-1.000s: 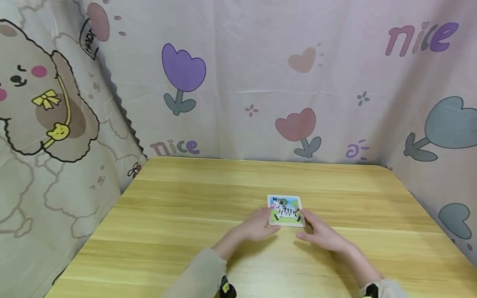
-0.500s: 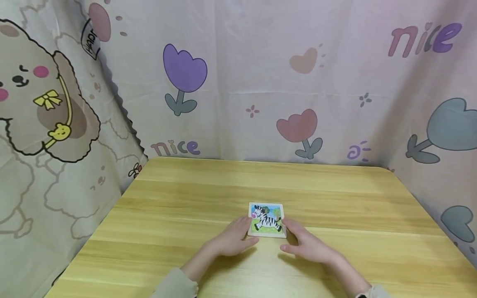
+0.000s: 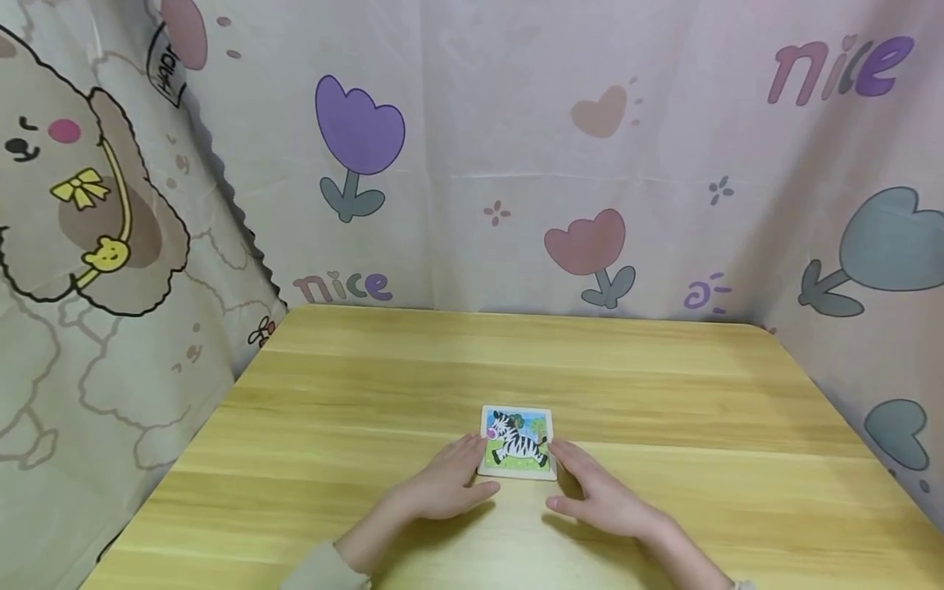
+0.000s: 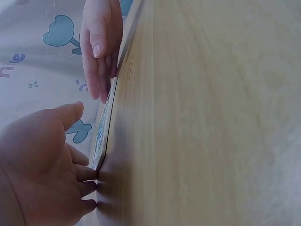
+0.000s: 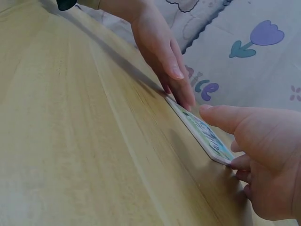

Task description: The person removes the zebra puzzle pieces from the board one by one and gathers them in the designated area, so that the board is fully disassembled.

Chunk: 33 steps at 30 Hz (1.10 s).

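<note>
My left fingers (image 3: 466,452) are straight and touch the left edge of the card (image 3: 517,442). My right fingers (image 3: 569,456) are straight too and touch its right edge. I am not grabbing the card. Both hands are open and just rest against its sides, one on each side.

My left hand (image 3: 441,485) lies flat on the table (image 3: 664,385), palm down. My right hand (image 3: 601,498) lies flat as well, with the thumb sticking out toward me. From my right wrist I can see the left fingers (image 5: 176,82) at the far end of the card (image 5: 202,133) and my right hand (image 5: 263,160) at the near end. From my left wrist the card (image 4: 104,127) looks thin and lies flat between my left hand (image 4: 37,165) and my right hand (image 4: 100,44).

The card has a zebra on it, with green grass and blue sky. It sits near the middle of the table, a bit closer to me.

Behind the table hangs a curtain (image 3: 516,123) with tulips, hearts and the word "nice". On the left there is a puppy (image 3: 88,221) drawn on it, with a yellow bow.
</note>
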Available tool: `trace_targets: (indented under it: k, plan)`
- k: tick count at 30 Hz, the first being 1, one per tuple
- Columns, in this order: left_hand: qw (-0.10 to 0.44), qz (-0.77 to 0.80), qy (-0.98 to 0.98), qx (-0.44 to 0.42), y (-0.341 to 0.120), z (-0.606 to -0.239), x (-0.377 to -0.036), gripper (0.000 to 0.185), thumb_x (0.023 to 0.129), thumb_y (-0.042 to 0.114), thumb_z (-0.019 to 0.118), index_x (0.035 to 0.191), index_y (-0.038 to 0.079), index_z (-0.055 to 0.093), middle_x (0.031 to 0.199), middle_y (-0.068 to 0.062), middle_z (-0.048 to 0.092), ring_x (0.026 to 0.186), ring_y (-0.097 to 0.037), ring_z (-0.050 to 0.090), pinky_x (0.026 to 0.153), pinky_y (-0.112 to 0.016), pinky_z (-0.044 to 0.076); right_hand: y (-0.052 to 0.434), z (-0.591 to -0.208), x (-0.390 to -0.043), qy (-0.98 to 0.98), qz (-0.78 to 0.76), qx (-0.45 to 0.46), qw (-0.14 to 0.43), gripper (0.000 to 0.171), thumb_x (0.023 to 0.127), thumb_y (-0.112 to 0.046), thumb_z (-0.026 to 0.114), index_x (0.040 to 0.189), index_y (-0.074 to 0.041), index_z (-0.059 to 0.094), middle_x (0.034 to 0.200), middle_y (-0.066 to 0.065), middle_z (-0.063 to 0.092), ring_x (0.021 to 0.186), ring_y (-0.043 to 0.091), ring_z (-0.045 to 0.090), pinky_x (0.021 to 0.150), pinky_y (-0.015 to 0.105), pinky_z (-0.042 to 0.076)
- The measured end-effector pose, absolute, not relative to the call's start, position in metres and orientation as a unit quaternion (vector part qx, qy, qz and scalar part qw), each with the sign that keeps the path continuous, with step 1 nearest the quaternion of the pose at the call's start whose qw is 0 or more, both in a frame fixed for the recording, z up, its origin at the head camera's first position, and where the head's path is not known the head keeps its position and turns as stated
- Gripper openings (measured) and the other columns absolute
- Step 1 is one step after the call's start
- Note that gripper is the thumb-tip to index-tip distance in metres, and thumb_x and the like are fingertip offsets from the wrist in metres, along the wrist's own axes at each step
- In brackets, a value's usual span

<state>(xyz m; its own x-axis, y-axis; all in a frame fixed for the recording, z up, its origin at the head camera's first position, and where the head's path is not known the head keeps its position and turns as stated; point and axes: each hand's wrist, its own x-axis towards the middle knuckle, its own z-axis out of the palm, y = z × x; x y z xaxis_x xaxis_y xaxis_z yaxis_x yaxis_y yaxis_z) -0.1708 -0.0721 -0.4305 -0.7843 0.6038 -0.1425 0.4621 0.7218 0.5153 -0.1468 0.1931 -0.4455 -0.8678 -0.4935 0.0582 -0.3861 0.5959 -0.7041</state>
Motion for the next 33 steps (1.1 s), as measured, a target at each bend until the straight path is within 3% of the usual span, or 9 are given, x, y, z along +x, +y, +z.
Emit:
trace_targets:
  k: [15, 23, 33]
  plan:
    - [0.157, 0.221, 0.92, 0.284, -0.07, -0.43, -0.173, 0.077, 0.094, 0.051, 0.041, 0.145, -0.003, 0.022, 0.151, -0.017, 0.018, 0.139, -0.03, 0.014, 0.112, -0.045, 0.012, 0.193, -0.449, -0.15, 0.899, -0.363, -0.238, 0.058, 0.077, 0.086, -0.037, 0.064, 0.14, 0.007, 0.032, 0.144, 0.029, 0.026, 0.132, 0.047, 0.02, 0.104, 0.062, 0.017]
    - [0.132, 0.168, 0.921, 0.327, -0.073, -0.424, -0.171, 0.076, 0.094, 0.049, 0.042, 0.147, 0.001, 0.017, 0.153, -0.017, 0.009, 0.14, -0.032, 0.007, 0.112, -0.048, 0.008, 0.192, -0.442, -0.162, 0.903, -0.372, -0.215, 0.002, 0.066, 0.086, -0.027, 0.066, 0.134, 0.009, 0.04, 0.135, 0.026, 0.043, 0.125, 0.043, 0.037, 0.103, 0.057, 0.027]
    - [0.09, 0.029, 0.915, 0.391, -0.076, -0.421, -0.167, 0.075, 0.091, 0.056, 0.042, 0.147, 0.009, 0.024, 0.153, -0.013, 0.012, 0.139, -0.029, 0.013, 0.111, -0.048, 0.014, 0.166, -0.435, -0.205, 0.907, -0.367, -0.202, -0.046, 0.051, 0.083, -0.017, 0.069, 0.128, -0.002, 0.053, 0.129, 0.016, 0.052, 0.119, 0.035, 0.047, 0.099, 0.054, 0.037]
